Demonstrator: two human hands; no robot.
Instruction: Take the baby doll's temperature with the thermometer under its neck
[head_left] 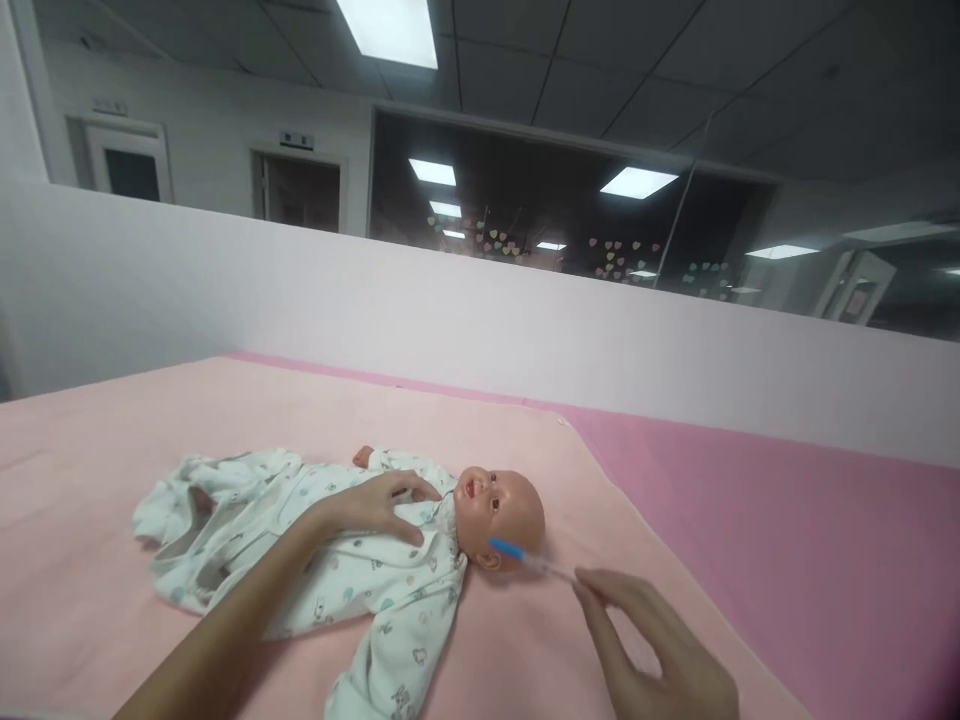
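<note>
The right hand [660,650] is cut off at the bottom edge, so its wrist and palm are out of sight. Its fingertips cover the near end of the swab [529,560], whose clear stem is too thin and blurred to follow fully. The left hand [379,505] hides part of the doll's [499,510] chest, and its forearm runs off the bottom edge. The romper [300,540] covers the doll's legs left of that hand. Prints on the cloth are too small to tell.
</note>
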